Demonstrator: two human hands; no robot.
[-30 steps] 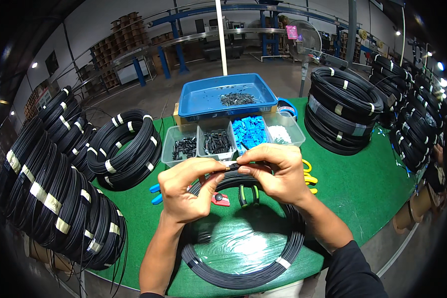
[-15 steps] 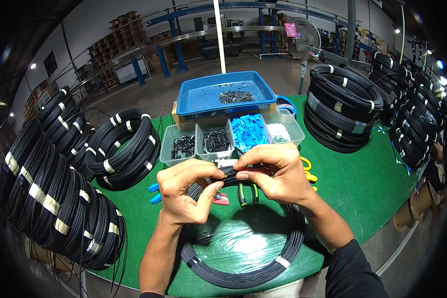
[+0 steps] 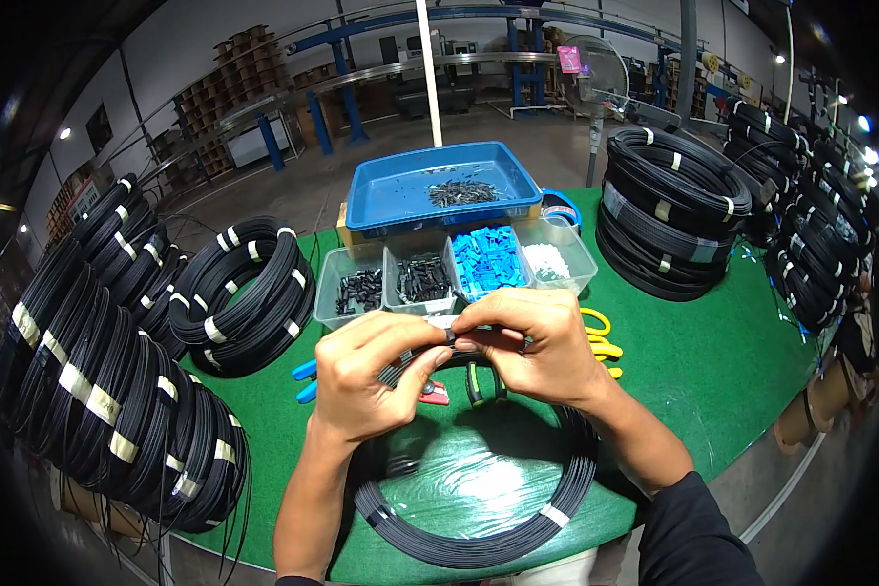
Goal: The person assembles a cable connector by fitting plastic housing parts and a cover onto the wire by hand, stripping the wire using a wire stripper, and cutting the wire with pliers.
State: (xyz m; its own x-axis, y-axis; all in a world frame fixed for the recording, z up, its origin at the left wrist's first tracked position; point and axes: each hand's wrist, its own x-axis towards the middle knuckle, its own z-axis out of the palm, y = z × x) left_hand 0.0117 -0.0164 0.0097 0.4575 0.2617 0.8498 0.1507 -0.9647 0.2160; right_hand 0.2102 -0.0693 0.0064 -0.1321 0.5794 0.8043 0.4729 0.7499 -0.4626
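The left hand and right hand pinch one small black fitting between their thumbs and forefingers. The fitting is above the far section of the black cable coil, before the clear plastic bins.

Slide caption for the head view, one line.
Left hand and right hand hold a small dark part over a coil of black cable.

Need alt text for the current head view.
A person's left hand and right hand hold a small dark part above a black cable coil on a green table. Beyond sit clear bins of black, blue and white pieces.
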